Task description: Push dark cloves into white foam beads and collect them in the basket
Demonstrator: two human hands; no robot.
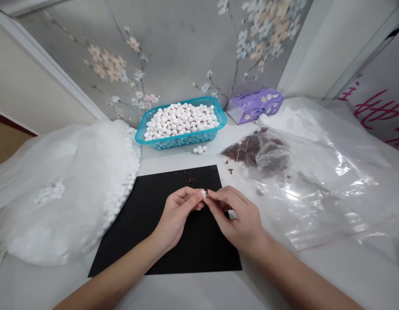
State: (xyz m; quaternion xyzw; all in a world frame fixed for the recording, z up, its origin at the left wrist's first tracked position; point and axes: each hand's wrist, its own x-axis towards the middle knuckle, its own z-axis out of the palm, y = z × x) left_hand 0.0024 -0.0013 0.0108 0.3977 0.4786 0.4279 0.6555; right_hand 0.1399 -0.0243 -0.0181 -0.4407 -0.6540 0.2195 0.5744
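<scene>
- The small white ball (204, 194) is sitting between your left hand (176, 215) and right hand (241, 217), above the black mat (131, 224); being round, it is showing no clear long axis.
- A dark brown piece (206, 192) is meeting the ball's right side; its axis is proving too small to read.
- Your left hand is pinching the ball, thumb against finger.
- Your right hand, nearer the brown piece, is holding it in narrowed fingertips.
- Brown crumbs (192, 181) are lying on the mat beyond your fingers.
</scene>
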